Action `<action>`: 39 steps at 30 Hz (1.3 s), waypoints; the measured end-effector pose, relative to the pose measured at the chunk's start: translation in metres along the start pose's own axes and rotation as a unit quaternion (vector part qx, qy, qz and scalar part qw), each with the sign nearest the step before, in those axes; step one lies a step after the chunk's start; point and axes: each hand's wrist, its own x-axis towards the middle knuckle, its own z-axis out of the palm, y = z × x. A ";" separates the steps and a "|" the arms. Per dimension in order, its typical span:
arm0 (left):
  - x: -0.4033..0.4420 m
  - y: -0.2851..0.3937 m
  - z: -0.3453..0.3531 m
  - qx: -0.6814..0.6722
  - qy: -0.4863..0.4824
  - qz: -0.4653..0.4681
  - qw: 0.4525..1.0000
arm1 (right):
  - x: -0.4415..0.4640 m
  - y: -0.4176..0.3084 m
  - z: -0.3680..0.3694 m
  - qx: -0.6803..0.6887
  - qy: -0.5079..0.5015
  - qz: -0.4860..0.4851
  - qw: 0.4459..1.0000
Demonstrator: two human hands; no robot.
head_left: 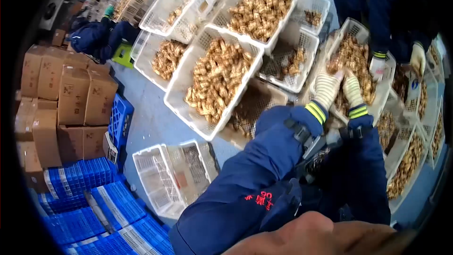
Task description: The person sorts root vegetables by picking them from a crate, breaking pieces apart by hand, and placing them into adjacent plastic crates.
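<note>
A white perforated plastic crate (383, 90) in front of me is full of knobby, golden-brown ginger (354, 50). My left hand (326, 89), in a striped cream glove, reaches in at the crate's near side with its fingers closed around ginger. Beside it, my right hand (352, 90) wears a matching glove, and its bent fingers meet the left ones at the same ginger. The fingertips are partly hidden among the pieces.
Across the crate stands a co-worker, whose gloved hand (417, 59) hangs over other crates at the right. More ginger crates (172, 108) stand to the left. Cardboard boxes (75, 94), blue crates (118, 203) and white crates (163, 179) are stacked farther left. Another person (94, 38) sits at the far left.
</note>
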 end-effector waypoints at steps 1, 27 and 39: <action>-0.002 0.011 0.003 0.069 0.041 -0.027 0.996 | -0.004 0.003 -0.001 -0.054 -0.008 -0.014 0.998; -0.025 0.011 0.019 -0.012 -0.116 -0.193 0.974 | -0.085 -0.090 -0.048 -0.062 0.025 0.044 0.997; -0.004 -0.035 0.009 -0.075 -0.054 -0.101 0.991 | -0.073 -0.083 -0.058 -0.092 0.045 0.115 0.988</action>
